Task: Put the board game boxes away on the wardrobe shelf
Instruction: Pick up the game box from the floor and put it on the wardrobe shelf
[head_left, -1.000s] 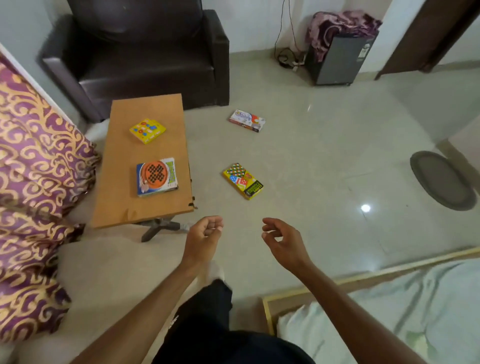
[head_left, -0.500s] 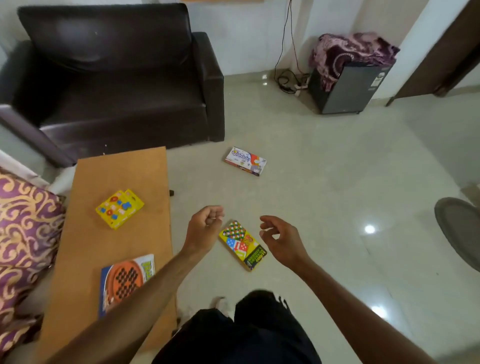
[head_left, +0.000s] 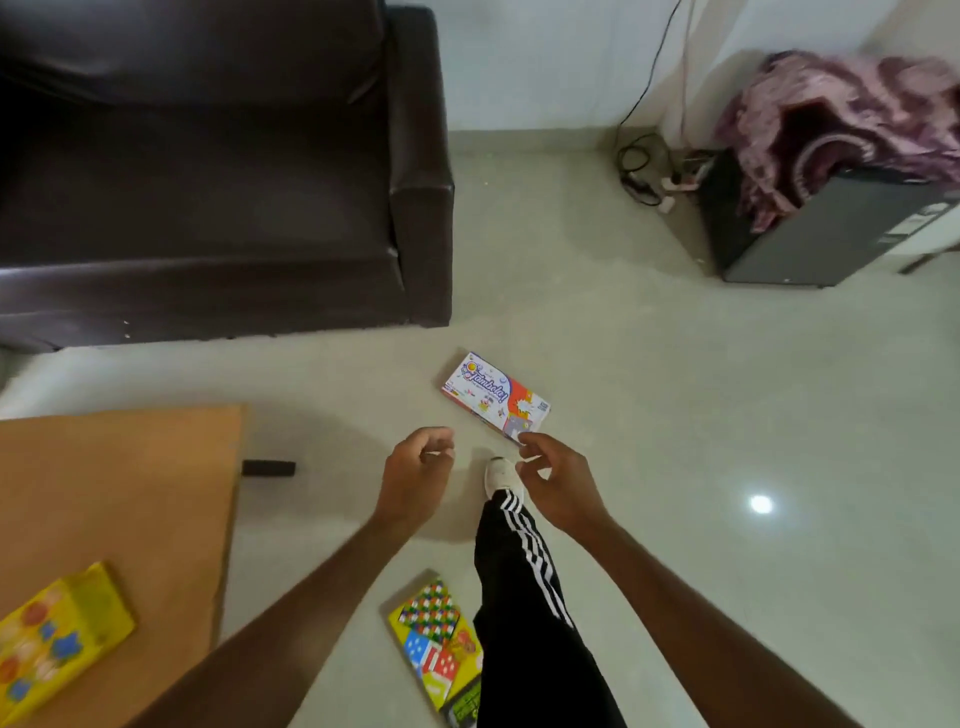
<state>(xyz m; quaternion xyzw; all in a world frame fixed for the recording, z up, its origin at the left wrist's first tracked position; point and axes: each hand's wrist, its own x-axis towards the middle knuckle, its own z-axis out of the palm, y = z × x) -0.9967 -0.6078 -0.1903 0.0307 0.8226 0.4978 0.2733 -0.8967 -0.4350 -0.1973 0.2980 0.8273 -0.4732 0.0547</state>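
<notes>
Nearest the camera, a yellow board game box (head_left: 434, 644) with coloured squares and dice lies flat on the pale tiled floor (head_left: 701, 415), its right edge hidden behind a leg in black track trousers (head_left: 524, 597) with white stripes. To the left of that box stands the wooden tabletop (head_left: 114, 493), and on its near left part rests another yellow game box (head_left: 57, 642) printed with coloured shapes, blurred at the picture's edge.

Beyond the floor box both bare forearms reach forward. The left hand (head_left: 415, 475) hangs in the air with its grip loosely curled, fingers bent toward the palm and nothing in it. The right hand (head_left: 558, 483) is just across from it, its grip half open with fingers curved, also empty; its fingertips overlap the near corner of a box in the picture, but whether they touch it cannot be told. Between the two hands a white shoe (head_left: 500, 475) is planted on the floor.

Just past the shoe lies a white, red and blue game box (head_left: 493, 397) with "Jambola" lettering, flat on the floor and turned at an angle.

Farther beyond that box, to the left, stands a dark brown leather sofa (head_left: 208, 171) against the wall. To the right, a small dark grey fridge (head_left: 810, 234) carries a crumpled purple blanket (head_left: 841, 124), with cables and a power strip (head_left: 660, 182) on the floor beside it.
</notes>
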